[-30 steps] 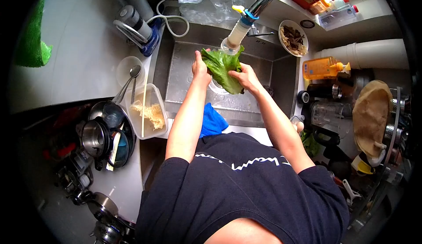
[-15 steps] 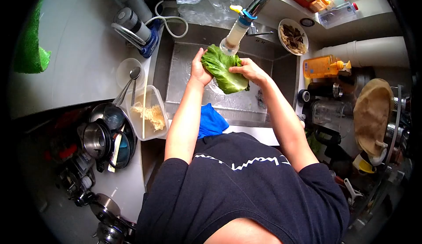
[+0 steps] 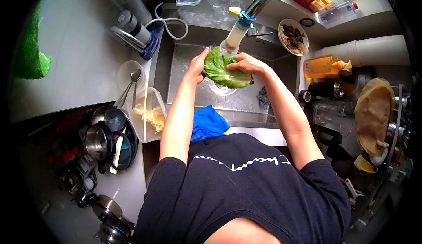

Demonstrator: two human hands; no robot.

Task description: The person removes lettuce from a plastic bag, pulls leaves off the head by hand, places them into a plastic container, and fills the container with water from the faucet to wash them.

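"Green leaf (image 3: 228, 78) first: where do you have it?"

"On my feed it's over the steel sink (image 3: 181, 57), just beneath the faucet nozzle (image 3: 235, 36). Left hand (image 3: 196, 68) grips its left edge, fingers pointing forward; right hand (image 3: 247, 65) reaches inward, fingers gripping its upper right part."

"Arms?"

"Both stretched forward, elbows slightly bent."

"What crowds you?"

"The nozzle hangs close above the leaf. I see a dark clump (image 3: 263, 97) in the sink near the right forearm, a blue cloth (image 3: 211, 122) beside the left one, a plastic container (image 3: 151, 136) further left, and a food bowl (image 3: 293, 37) by the far right corner."
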